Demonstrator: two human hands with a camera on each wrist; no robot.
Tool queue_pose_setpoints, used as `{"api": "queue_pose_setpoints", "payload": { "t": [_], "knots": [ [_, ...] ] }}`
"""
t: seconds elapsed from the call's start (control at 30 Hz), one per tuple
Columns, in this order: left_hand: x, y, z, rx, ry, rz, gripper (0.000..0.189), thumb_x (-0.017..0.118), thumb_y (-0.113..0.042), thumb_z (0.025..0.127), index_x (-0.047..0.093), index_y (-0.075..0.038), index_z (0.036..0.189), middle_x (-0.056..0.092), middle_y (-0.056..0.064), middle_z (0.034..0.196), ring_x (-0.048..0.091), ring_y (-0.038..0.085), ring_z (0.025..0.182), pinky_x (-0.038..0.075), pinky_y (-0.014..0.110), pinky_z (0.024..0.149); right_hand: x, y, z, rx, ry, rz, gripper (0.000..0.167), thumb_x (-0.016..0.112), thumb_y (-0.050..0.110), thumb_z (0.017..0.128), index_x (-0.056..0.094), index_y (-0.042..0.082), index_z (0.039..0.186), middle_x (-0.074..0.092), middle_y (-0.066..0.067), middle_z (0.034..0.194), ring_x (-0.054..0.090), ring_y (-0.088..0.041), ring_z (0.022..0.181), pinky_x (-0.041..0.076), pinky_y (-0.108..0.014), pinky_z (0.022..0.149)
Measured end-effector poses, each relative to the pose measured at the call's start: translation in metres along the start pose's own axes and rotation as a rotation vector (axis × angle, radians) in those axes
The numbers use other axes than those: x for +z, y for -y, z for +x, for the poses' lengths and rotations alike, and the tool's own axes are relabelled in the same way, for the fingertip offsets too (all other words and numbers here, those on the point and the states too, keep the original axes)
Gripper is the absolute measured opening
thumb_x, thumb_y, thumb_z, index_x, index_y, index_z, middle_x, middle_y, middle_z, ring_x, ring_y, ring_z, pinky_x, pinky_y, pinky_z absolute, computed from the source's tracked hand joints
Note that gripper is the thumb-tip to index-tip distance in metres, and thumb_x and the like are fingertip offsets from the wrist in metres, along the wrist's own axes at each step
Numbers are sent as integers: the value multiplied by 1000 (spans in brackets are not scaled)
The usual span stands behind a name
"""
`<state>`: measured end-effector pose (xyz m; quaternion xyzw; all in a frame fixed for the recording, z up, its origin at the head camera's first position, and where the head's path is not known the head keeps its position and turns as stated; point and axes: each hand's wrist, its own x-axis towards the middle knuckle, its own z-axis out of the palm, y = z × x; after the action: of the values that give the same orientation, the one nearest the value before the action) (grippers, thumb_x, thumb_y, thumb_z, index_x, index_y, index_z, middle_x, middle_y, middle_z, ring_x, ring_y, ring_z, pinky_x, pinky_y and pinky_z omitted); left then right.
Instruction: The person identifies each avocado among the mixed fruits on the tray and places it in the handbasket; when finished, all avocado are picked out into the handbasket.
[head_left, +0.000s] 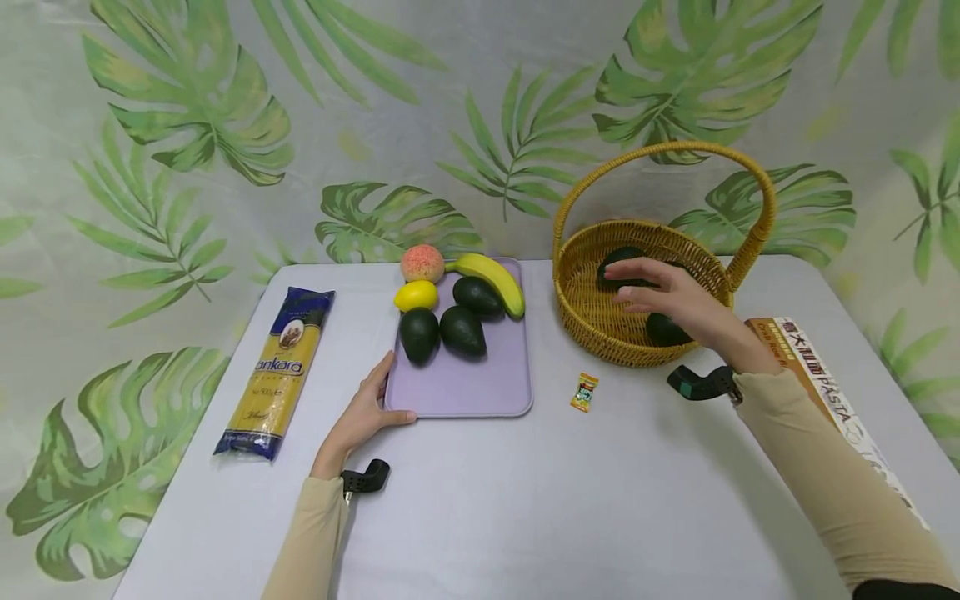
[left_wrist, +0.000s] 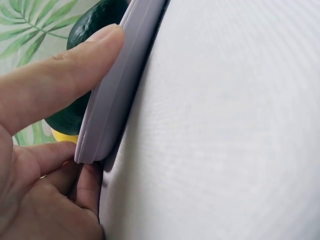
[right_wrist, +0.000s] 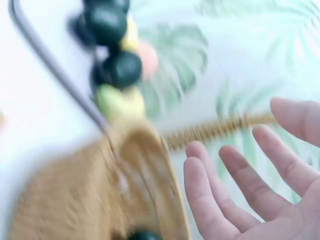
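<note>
My left hand (head_left: pixel 365 417) grips the near left corner of a lilac tray (head_left: pixel 457 392), thumb along the front edge and fingers at the left side. In the left wrist view the thumb (left_wrist: pixel 75 72) lies against the tray's rim (left_wrist: pixel 112 95). On the tray are three dark avocados (head_left: pixel 462 332), a lemon (head_left: pixel 416 296), a peach (head_left: pixel 422 264) and a banana (head_left: pixel 491 279). My right hand (head_left: pixel 678 304) hovers over a wicker basket (head_left: pixel 600 333), fingers spread and holding nothing. Dark avocados (head_left: pixel 666 330) lie inside the basket, partly hidden by the hand.
A bag of Ankara pasta (head_left: pixel 277 367) lies at the left. A small yellow candy packet (head_left: pixel 584 392) sits in front of the basket. On the right, a pasta box (head_left: pixel 817 383) is partly covered by the right arm. The basket's tall handle (head_left: pixel 667 148) arches above it.
</note>
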<state>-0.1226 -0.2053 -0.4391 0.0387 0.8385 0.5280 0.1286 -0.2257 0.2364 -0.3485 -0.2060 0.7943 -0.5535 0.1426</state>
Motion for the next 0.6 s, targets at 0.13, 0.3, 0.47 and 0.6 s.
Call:
{"api": "queue_pose_setpoints", "payload": {
  "t": [0.13,0.3,0.47,0.6],
  "knots": [
    [-1,4,2,2,0,-3,101,76,-3,79,6,3,152,2,26,156,15,48,138,17,53,111,33,2,8,-29,99,49,48,55,19,98,41,2,142,41,-19,142,56,-33,114,46,-42,95],
    [0,27,11,5,-7,-14,106,78,-6,78,4,-3,153,1,23,157,13,46,139,16,52,112,73,1,25,-62,217,72,48,55,15,97,41,5,142,41,-15,142,58,-32,112,48,-40,93],
    [0,40,17,11,-18,-5,109,81,-12,77,5,-9,155,2,19,158,15,43,140,18,50,112,108,-6,48,-89,279,57,50,59,14,95,42,9,142,40,-11,144,50,-34,121,44,-43,96],
    [0,37,16,3,-12,-13,108,80,-10,77,5,-9,154,2,19,158,17,44,139,18,50,112,125,-11,66,-110,296,27,54,61,13,94,40,12,145,35,-8,149,40,-35,128,38,-47,100]
  ]
}}
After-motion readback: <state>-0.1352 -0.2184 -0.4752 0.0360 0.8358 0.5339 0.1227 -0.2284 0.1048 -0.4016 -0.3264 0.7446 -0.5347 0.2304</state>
